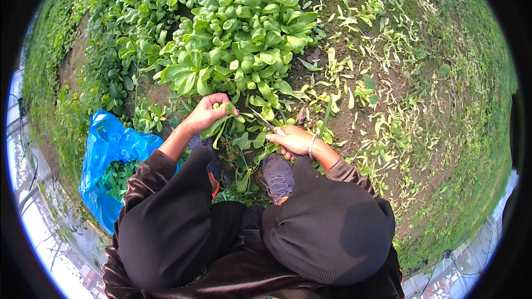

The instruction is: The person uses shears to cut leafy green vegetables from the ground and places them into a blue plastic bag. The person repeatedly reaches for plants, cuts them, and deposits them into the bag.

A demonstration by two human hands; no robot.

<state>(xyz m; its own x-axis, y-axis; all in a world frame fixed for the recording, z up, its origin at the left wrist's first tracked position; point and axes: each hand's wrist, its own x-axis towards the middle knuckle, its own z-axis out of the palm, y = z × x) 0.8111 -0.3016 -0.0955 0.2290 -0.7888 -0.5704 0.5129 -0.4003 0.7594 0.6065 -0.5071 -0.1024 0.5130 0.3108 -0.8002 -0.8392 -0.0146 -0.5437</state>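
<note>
Between the fingers of my left hand (211,112) is a small bunch of green leaves (218,126), hanging down in front of my left shoe. My right hand (293,139) grips a pair of scissors (262,119), whose blades point up and left towards the leaves. Whether the blades are apart is hard to make out. Just beyond both hands grows a dense bed of leafy greens (245,37) with rounded leaves. Low plants and loose leaves lie on the soil between my feet.
A blue plastic bag (102,145) with cut greens (118,178) inside sits at my left. My shoes (277,176) stand close to the bed. Pale, wilted leaves (386,50) are scattered over the soil on the right. Weedy growth (469,104) lines the far right.
</note>
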